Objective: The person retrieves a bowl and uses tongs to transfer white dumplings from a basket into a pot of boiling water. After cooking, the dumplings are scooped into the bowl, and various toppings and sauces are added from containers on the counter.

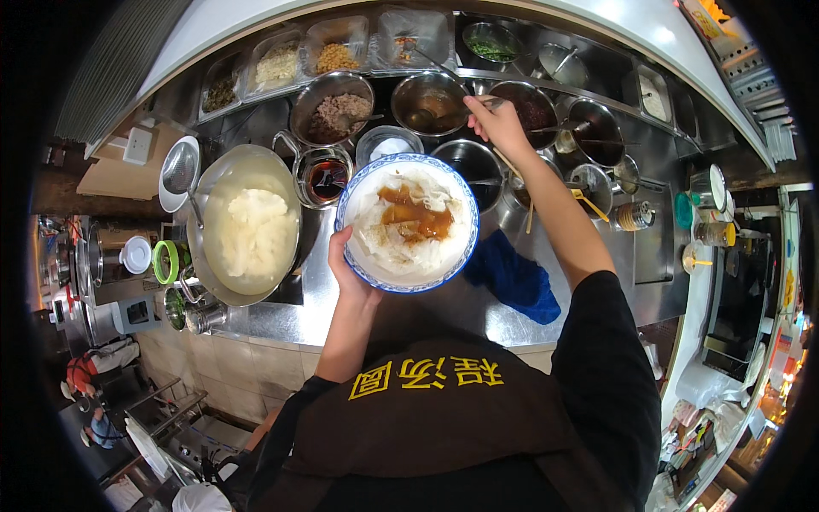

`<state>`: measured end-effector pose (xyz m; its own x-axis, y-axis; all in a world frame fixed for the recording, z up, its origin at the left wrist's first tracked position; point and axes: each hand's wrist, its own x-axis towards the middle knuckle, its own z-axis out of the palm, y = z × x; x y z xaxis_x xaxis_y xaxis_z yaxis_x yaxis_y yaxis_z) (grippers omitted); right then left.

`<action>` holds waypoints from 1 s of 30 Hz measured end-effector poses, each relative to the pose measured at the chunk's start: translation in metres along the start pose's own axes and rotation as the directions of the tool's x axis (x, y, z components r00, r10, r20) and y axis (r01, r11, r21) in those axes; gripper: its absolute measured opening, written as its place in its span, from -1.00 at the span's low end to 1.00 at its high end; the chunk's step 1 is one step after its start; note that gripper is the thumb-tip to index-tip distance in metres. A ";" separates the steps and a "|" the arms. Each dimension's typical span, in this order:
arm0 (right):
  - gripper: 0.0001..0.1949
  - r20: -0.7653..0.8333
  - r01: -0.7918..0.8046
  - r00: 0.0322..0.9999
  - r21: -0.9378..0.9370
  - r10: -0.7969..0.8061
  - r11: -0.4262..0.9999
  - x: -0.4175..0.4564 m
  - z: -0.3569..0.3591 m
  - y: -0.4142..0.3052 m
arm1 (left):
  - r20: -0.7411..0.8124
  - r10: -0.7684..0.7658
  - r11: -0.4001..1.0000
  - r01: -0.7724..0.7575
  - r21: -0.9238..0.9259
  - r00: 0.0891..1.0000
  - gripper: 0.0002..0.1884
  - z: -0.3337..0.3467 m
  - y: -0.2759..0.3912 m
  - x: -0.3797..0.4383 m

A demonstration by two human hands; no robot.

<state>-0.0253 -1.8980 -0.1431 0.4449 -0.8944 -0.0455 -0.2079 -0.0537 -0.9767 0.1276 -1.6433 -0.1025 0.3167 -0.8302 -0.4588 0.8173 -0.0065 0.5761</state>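
My left hand grips the lower left rim of a white bowl with a blue patterned border, held above the steel counter. Inside lie pale, soft white slices, probably tofu pudding, topped with a translucent amber-brown sauce and a dusting of brown powder. My right hand is shut on the handle of a metal ladle. The ladle's head rests in a steel pot of brown sauce. Just below that pot, a container of white granules is partly hidden behind the bowl.
At left stands a large pan of white curd in liquid, beside a pot of dark syrup. Several topping pots, including one of red-brown mash, line the back. A blue cloth lies right of the bowl. People are far left.
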 end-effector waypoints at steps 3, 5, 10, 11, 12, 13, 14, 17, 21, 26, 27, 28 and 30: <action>-0.58 -0.067 0.000 0.998 0.132 0.009 0.991 -0.024 -0.021 0.000 | 0.002 -0.045 0.999 0.045 0.022 0.999 -0.35 -0.002 -0.004 -0.009; -0.52 -0.184 -0.002 0.983 0.021 0.006 1.000 -0.054 -0.043 -0.009 | 0.000 -0.059 0.998 0.059 0.018 0.998 -0.34 -0.012 -0.010 -0.011; -0.76 -0.769 -0.296 0.598 -0.474 -0.226 0.829 -0.135 -0.099 0.022 | 0.046 -0.128 0.991 0.126 0.046 0.991 -0.31 -0.017 -0.022 -0.024; -0.70 -0.806 -0.307 0.569 -0.396 -0.166 0.865 -0.143 -0.107 0.037 | 0.051 -0.136 0.989 0.133 0.061 0.989 -0.30 -0.019 -0.024 -0.023; -0.68 -0.785 -0.292 0.611 -0.342 -0.101 0.893 -0.150 -0.119 0.065 | 0.059 -0.170 0.982 0.164 0.096 0.984 -0.29 -0.020 -0.025 -0.022; -0.66 -0.753 -0.275 0.657 -0.285 -0.037 0.918 -0.152 -0.122 0.075 | 0.045 -0.179 0.979 0.173 0.105 0.983 -0.30 -0.020 -0.027 -0.022; -0.65 -0.645 -0.138 0.762 -0.073 0.058 0.988 -0.152 -0.122 0.086 | 0.030 -0.187 0.977 0.182 0.113 0.982 -0.31 -0.020 -0.029 -0.023; -0.77 -0.379 -0.213 0.866 0.311 0.326 0.926 -0.138 -0.108 0.077 | -0.014 -0.204 0.967 0.203 0.155 0.979 -0.31 -0.020 -0.031 -0.025; -0.84 -0.422 -0.047 0.903 -0.288 -0.082 0.957 -0.122 -0.103 0.067 | -0.003 -0.215 0.956 0.211 0.205 0.977 -0.29 -0.016 -0.031 -0.026; -0.86 -0.304 0.066 0.876 -0.694 -0.374 0.717 -0.150 -0.102 -0.009 | 0.032 -0.194 0.966 0.185 0.178 0.981 -0.30 -0.015 -0.032 -0.027; -0.86 -0.299 0.039 0.883 -0.722 -0.363 0.691 -0.158 -0.105 -0.016 | 0.036 -0.197 0.967 0.188 0.172 0.980 -0.30 -0.017 -0.033 -0.026; -0.87 -0.274 0.006 0.917 -0.714 -0.288 0.700 -0.166 -0.107 -0.020 | 0.022 -0.203 0.965 0.196 0.173 0.979 -0.30 -0.015 -0.033 -0.027; -0.87 -0.238 0.046 0.932 -0.668 -0.272 0.742 -0.174 -0.105 -0.014 | 0.005 -0.222 0.961 0.218 0.168 0.975 -0.30 -0.017 -0.034 -0.025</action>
<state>-0.1915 -1.7885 -0.0996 0.2639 -0.9251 0.2731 -0.7162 -0.3776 -0.5870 0.1005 -1.6127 -0.1219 0.1244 -0.8109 -0.5718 0.7743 -0.2810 0.5670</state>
